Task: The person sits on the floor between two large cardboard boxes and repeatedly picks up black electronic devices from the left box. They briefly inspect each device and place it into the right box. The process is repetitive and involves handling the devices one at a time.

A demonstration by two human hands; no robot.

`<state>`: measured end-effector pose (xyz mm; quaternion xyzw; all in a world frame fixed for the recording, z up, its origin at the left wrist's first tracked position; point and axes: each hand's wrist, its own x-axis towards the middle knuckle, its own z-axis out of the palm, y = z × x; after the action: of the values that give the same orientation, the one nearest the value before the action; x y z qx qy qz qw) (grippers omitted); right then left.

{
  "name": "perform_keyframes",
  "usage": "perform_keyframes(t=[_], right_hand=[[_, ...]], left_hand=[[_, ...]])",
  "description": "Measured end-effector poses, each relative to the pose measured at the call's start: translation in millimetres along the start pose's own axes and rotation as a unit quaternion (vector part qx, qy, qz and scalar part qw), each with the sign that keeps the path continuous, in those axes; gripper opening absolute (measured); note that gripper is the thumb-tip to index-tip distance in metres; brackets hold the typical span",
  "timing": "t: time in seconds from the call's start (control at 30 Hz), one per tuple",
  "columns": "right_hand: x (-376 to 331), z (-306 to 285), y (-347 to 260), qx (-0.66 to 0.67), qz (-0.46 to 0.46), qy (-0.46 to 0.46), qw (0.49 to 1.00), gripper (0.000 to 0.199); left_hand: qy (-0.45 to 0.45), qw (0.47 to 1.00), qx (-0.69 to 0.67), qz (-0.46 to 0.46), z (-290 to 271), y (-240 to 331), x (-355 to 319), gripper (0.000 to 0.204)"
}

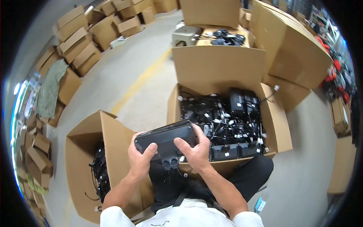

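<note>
A flat black device (165,139) with rounded corners and two round sockets on its lower block is held in front of my lap. My left hand (140,157) grips its left side, thumb on the top face. My right hand (194,149) grips its right side, fingers wrapped over the edge. Just beyond the device stands an open cardboard box (281,132) filled with several more black units and tangled cables with white connectors. At my left another open cardboard box (85,151) holds black cabled parts.
Closed cardboard boxes (295,49) are stacked at the right and far left (77,41). A further box (223,38) behind holds black cables. A yellow line (140,81) runs across the concrete floor. A grey stool (185,36) stands at the back.
</note>
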<state>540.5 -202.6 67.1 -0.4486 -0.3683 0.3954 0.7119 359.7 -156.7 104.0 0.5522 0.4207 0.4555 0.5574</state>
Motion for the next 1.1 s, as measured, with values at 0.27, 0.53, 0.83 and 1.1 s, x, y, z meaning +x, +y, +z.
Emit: perform_keyframes(t=[0.27, 0.53, 0.83, 1.1], right_hand=[[10, -30, -24, -0.083, -0.018, 0.020, 0.996, 0.056], [15, -66, -66, -0.191, -0.200, -0.038, 0.960, 0.064], [5, -103, -40, -0.159, -0.182, -0.091, 0.966, 0.072], [8, -111, -9, -0.286, -0.256, -0.088, 0.919, 0.065]], left_hand=[[-0.013, 0.997, -0.056, -0.049, 27, -7, 12, 0.061], [-0.296, 0.939, 0.085, -0.153, 24, 22, 25, 0.075], [-0.361, 0.900, 0.238, -0.044, 49, 1, 31, 0.065], [-0.265, 0.727, 0.433, 0.462, 44, -8, 62, 0.065]])
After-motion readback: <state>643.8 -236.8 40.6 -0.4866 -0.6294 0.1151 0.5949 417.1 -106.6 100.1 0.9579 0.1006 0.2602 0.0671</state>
